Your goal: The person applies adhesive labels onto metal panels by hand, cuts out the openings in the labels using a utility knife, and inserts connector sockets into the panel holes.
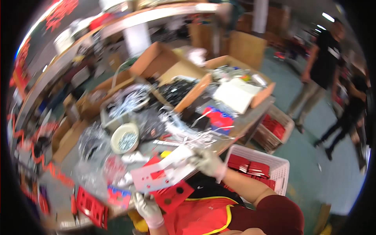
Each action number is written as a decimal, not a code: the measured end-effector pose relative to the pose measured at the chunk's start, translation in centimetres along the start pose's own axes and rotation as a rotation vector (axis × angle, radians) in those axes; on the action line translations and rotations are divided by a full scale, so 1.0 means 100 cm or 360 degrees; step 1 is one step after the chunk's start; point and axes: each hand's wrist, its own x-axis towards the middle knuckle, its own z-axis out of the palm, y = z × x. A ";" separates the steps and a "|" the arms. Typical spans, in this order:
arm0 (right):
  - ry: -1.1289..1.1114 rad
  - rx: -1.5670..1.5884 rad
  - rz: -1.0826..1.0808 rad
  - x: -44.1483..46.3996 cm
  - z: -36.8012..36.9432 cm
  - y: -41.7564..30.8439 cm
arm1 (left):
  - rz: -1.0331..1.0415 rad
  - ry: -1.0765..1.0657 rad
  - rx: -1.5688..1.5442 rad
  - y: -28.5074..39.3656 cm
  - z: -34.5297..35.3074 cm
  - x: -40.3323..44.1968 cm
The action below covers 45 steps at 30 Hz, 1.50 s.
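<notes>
My gloved right hand (209,163) is closed on the edge of a white panel (182,158) at the table's front edge. Against that panel lies a pale grey plate (143,178) with cut-out holes. Below them is a red plate (176,197) with dark round holes, close to my body. My gloved left hand (148,210) is beside the red plate and under the lower corner of the grey plate. Its fingers are curled, and blur hides what they grip. A red slotted panel (92,207) lies to the left of it.
A bowl of small metal parts (125,138), bundles of white cables (188,129) and plastic bags crowd the table. Cardboard boxes (244,74) stand behind. Right of the table are a white crate (280,172) and another crate (288,131), both with red parts. Two people stand farther right.
</notes>
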 end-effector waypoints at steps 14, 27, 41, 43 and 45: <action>-0.0111 -0.0236 -0.1051 0.087 0.081 0.004 | 0.0592 0.0825 -0.0174 0.058 -0.065 -0.023; -0.1150 0.0568 0.0360 0.007 0.134 0.013 | 0.1347 0.0318 0.1095 -0.001 -0.039 -0.032; -0.0250 0.0563 0.0020 0.003 0.091 0.043 | 0.1409 -0.0438 0.1936 -0.013 -0.026 -0.026; 0.0064 0.0834 -0.0033 0.023 0.066 0.032 | 0.1163 0.0001 0.1956 -0.023 -0.035 -0.043; -0.0093 0.0886 -0.0155 0.043 0.023 0.057 | 0.0593 0.0429 0.1716 -0.044 -0.051 -0.053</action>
